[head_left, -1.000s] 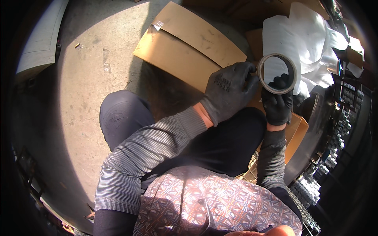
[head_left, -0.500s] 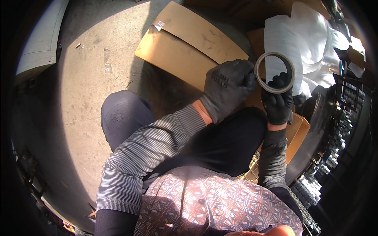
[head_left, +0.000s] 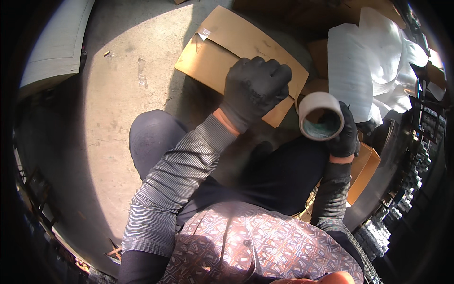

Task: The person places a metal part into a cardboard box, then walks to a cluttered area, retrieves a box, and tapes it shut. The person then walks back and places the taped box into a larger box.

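My right hand (head_left: 347, 132), in a black glove, is closed around the side of a roll of packing tape (head_left: 306, 108). The roll is tilted, so its open core shows. Left of it, my left hand (head_left: 257, 90), also gloved in black, is a fist over the near right part of a brown cardboard box (head_left: 208, 60). What the left fingers hold, if anything, is hidden by the back of the hand. The box lies on the floor beyond my knees, its top flaps folded together and a bit of tape at the far left end of the seam.
White foam sheeting (head_left: 350, 71) is heaped at the far right. An opened cardboard box (head_left: 364, 168) stands beside my right forearm. Stacked metal-looking parts (head_left: 373, 232) line the right edge. A pale cabinet (head_left: 52, 52) stands at the far left on the concrete floor (head_left: 113, 123).
My left fist has moved left and slightly up, away from the tape roll. The right hand has brought the roll lower and turned it. The whole view has shifted slightly.
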Available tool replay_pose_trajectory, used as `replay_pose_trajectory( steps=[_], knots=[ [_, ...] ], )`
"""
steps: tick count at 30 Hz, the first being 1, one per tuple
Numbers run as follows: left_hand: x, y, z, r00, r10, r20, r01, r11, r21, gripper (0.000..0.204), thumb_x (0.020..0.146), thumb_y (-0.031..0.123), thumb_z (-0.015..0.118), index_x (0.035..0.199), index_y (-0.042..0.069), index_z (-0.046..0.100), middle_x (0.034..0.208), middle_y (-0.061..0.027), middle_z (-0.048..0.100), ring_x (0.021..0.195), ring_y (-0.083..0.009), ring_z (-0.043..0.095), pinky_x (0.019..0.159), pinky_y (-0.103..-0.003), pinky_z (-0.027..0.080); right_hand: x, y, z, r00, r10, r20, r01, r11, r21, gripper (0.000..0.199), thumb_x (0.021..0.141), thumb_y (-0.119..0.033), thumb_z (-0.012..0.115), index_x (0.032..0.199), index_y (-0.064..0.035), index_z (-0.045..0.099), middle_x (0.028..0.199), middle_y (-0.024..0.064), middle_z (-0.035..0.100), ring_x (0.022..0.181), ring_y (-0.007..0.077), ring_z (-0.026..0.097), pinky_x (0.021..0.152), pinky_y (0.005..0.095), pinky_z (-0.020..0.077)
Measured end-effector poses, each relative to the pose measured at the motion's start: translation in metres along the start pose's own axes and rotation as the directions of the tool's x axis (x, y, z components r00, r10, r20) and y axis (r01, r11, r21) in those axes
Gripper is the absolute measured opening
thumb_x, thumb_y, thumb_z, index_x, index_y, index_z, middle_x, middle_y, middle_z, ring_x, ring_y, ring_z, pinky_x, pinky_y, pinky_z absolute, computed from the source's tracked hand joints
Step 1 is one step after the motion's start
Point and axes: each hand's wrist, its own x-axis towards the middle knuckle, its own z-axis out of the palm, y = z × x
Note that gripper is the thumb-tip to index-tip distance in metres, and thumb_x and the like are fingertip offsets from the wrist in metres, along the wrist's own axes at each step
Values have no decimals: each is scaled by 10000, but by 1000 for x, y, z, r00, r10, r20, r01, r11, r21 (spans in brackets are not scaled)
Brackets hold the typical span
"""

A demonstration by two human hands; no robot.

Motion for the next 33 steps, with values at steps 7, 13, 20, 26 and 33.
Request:
replay_pose_trajectory(
  steps=[7, 13, 20, 26, 33],
  knots=[
    [-37, 3, -19, 837, -497, 230, 547, 765, -339, 194, 983, 121, 667, 1154, 34, 695, 918, -118, 730, 778, -207, 719, 732, -337, 562, -1, -14, -1, 886, 460, 65, -394, 669, 630, 272, 980, -209, 673, 1094, 35, 703, 982, 79, 729, 906, 153, 672, 843, 294, 533],
    [-81, 25, -30, 306, -496, 813, 878, -184, -443, 358, 1071, 284, 597, 1221, -40, 622, 1022, -102, 721, 894, -190, 700, 832, -297, 554, 3, 0, -6, 863, 498, 84, -400, 573, 715, 273, 987, -230, 654, 1081, 24, 691, 991, 71, 717, 869, 154, 660, 828, 300, 531],
    [-67, 54, -17, 114, -147, 983, 572, -799, -186, 351, 1052, 332, 640, 1163, -1, 627, 978, -88, 686, 902, -173, 661, 824, -320, 551, 11, -3, -5, 911, 393, 125, -371, 648, 665, 284, 964, -239, 658, 1050, 29, 701, 985, 86, 731, 887, 163, 676, 837, 301, 533],
    [-61, 35, -21, 366, -441, 820, 775, -343, -531, 265, 1035, 222, 646, 1081, -39, 657, 907, -78, 689, 856, -145, 674, 778, -285, 543, 24, -12, -3, 868, 414, 276, -495, 666, 558, 310, 914, -207, 676, 1085, 48, 720, 1004, 94, 745, 882, 151, 685, 807, 297, 544],
    [-4, -38, -74, 516, -654, 553, 856, 367, -364, 217, 1038, 194, 677, 1124, -4, 693, 894, -28, 674, 836, -83, 606, 768, -249, 524, 57, -37, -7, 720, 429, 545, -608, 769, 198, 248, 832, -140, 741, 1002, 41, 742, 791, 45, 696, 708, 100, 625, 616, 277, 472]
  ],
)
